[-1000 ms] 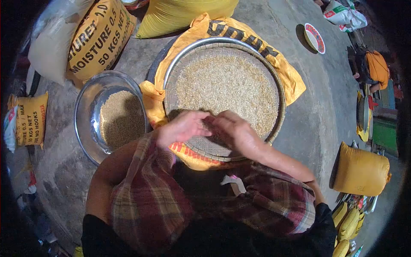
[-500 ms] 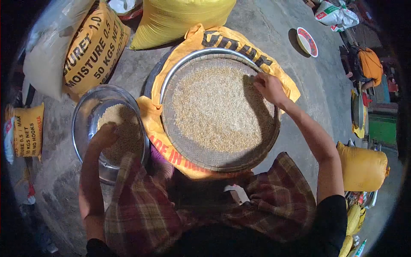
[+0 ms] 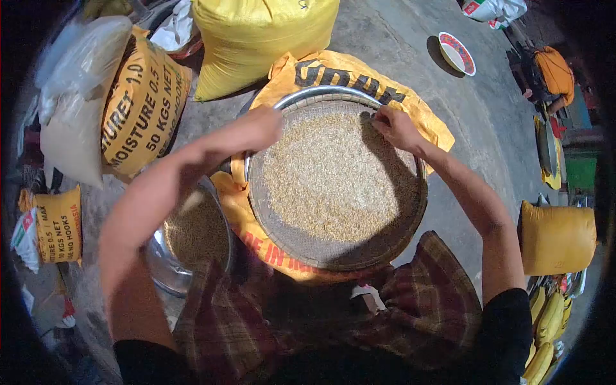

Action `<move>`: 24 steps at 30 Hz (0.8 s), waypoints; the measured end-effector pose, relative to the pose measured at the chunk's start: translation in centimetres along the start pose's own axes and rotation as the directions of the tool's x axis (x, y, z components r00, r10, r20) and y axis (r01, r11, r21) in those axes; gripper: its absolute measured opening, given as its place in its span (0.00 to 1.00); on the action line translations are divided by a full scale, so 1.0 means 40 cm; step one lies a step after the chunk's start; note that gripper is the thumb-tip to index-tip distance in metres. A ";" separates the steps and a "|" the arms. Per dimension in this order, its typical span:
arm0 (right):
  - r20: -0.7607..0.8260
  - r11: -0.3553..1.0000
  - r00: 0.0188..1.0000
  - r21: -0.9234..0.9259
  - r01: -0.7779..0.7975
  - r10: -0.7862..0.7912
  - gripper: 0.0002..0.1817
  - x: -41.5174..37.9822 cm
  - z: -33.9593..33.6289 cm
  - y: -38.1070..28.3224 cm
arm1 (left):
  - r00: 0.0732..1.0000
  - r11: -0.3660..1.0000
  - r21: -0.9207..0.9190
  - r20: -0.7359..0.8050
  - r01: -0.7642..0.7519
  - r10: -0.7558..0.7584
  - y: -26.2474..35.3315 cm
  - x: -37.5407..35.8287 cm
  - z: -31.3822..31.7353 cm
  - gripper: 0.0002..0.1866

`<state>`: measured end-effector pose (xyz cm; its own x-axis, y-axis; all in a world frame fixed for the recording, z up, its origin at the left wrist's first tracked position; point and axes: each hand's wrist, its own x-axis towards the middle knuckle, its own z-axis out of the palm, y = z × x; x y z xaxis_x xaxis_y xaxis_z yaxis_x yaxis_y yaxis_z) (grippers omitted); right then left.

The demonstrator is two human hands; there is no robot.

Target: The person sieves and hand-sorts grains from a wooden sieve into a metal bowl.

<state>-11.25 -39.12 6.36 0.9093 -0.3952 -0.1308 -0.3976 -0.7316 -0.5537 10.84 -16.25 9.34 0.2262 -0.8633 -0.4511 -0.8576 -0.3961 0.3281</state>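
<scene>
A round woven winnowing tray (image 3: 321, 255) holds a spread layer of pale, rice-like grain (image 3: 327, 173). It rests over a metal basin (image 3: 292, 97), whose shiny rim shows behind it, with a yellow printed sack (image 3: 427, 125) underneath. My left hand (image 3: 260, 127) is closed in a fist at the tray's upper left edge; whatever it holds is hidden. Over the upper right edge, my right hand (image 3: 396, 128) has its fingers pinched together near the grain, their contents too small to make out. A second metal basin (image 3: 172, 273) with brownish grain (image 3: 196, 231) stands below my left forearm.
Full yellow sacks (image 3: 256, 48) stand beyond the tray, and a printed 50 kg sack (image 3: 144, 106) sits at left. Another yellow sack (image 3: 557, 237) is at right. A red-patterned bowl (image 3: 457, 54) lies on the concrete floor (image 3: 385, 38). Plaid cloth (image 3: 423, 282) covers my knees.
My left hand has left the grain in the side basin and moved up to the tray's upper left edge. My right hand stays by the upper right edge, its fingers still closed.
</scene>
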 end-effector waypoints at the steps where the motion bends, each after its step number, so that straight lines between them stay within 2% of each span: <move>1: 0.016 1.000 0.999 0.003 -0.028 0.028 0.09 0.015 0.001 0.006 | 0.991 0.991 -0.070 -0.071 -0.114 0.109 0.027 0.057 0.004 0.08; 2: 0.043 0.999 0.998 0.012 -0.049 0.049 0.10 0.027 0.007 0.011 | 0.966 0.964 -0.134 -0.150 -0.230 0.209 0.056 0.105 0.017 0.08; 3: 0.039 0.999 0.998 0.013 -0.049 0.049 0.10 0.033 0.017 0.012 | 0.949 0.927 -0.267 -0.246 -0.264 0.199 0.091 0.142 0.041 0.07; 4: -0.004 0.999 0.999 -0.001 0.044 -0.044 0.10 0.039 0.028 0.011 | 0.925 0.868 -0.391 -0.340 -0.305 0.172 0.123 0.177 0.064 0.06; 5: -0.042 0.991 0.990 -0.020 0.136 -0.137 0.10 0.041 0.038 0.005 | 0.924 0.867 -0.394 -0.341 -0.305 0.170 0.155 0.200 0.083 0.06; 6: 0.031 0.992 0.992 0.015 0.123 -0.124 0.09 0.022 0.021 -0.039 | 0.856 0.874 -0.343 -0.498 -0.344 0.141 0.187 0.215 0.103 0.06; 7: 0.038 0.992 0.992 0.019 0.121 -0.122 0.09 0.014 0.036 -0.032 | 0.762 0.882 -0.288 -0.638 -0.372 0.113 0.204 0.226 0.126 0.06; 8: -0.024 0.989 0.989 0.009 0.147 -0.147 0.08 0.008 0.057 -0.018 | 0.766 0.883 -0.291 -0.633 -0.368 0.111 0.210 0.236 0.147 0.06; 10: -0.127 0.982 0.974 -0.007 0.189 -0.189 0.06 -0.004 0.062 -0.014 | 0.712 0.908 -0.089 -0.653 -0.410 0.258 0.214 0.257 0.178 0.07; 11: -0.129 0.982 0.974 -0.007 0.189 -0.188 0.06 -0.008 0.059 -0.006 | 0.712 0.908 -0.087 -0.653 -0.411 0.260 0.212 0.267 0.192 0.07; 13: -0.204 0.980 0.961 0.022 0.196 -0.188 0.05 -0.017 0.049 0.014 | 0.647 0.895 -0.016 -0.696 -0.447 0.310 0.208 0.269 0.200 0.07; 14: -0.205 0.981 0.961 0.022 0.193 -0.185 0.05 -0.024 0.043 0.022 | 0.647 0.893 -0.016 -0.695 -0.450 0.313 0.205 0.273 0.203 0.07; 16: -0.123 0.985 0.992 0.169 0.043 -0.022 0.05 -0.038 0.030 0.032 | 0.793 0.907 -0.185 -0.571 -0.378 0.214 0.206 0.265 0.187 0.07; 17: -0.124 0.985 0.992 0.169 0.039 -0.018 0.05 -0.042 0.027 0.035 | 0.793 0.906 -0.185 -0.569 -0.381 0.218 0.208 0.260 0.180 0.07; 19: -0.101 0.939 0.995 0.343 0.018 0.018 0.05 -0.047 0.024 0.037 | 0.820 0.865 -0.348 -0.560 -0.362 0.118 0.213 0.246 0.165 0.07; 20: -0.103 0.939 0.994 0.343 0.013 0.024 0.05 -0.047 0.020 0.036 | 0.825 0.837 -0.399 -0.556 -0.374 0.103 0.208 0.247 0.160 0.07; 21: 0.011 0.819 0.993 0.564 -0.104 0.118 0.05 -0.041 0.013 0.031 | 0.825 0.836 -0.399 -0.554 -0.377 0.108 0.201 0.245 0.156 0.07; 22: 0.143 0.637 0.973 0.737 -0.225 0.179 0.04 -0.036 0.008 0.025 | 0.866 0.823 -0.469 -0.498 -0.320 0.053 0.193 0.242 0.153 0.08; 23: 0.141 0.635 0.973 0.739 -0.226 0.182 0.04 -0.031 0.005 0.015 | 0.900 0.806 -0.533 -0.435 -0.256 -0.002 0.180 0.237 0.150 0.08; 24: 0.211 0.461 0.954 0.839 -0.288 0.212 0.05 -0.025 0.002 0.004 | 0.939 0.776 -0.587 -0.344 -0.230 0.017 0.163 0.242 0.143 0.08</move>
<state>-12.20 -38.79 6.34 0.8090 -0.4154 -0.4158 -0.3419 0.2429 -0.9078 4.81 -25.40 2.37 0.3568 -0.9248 -0.1319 -0.4464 -0.2928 0.8456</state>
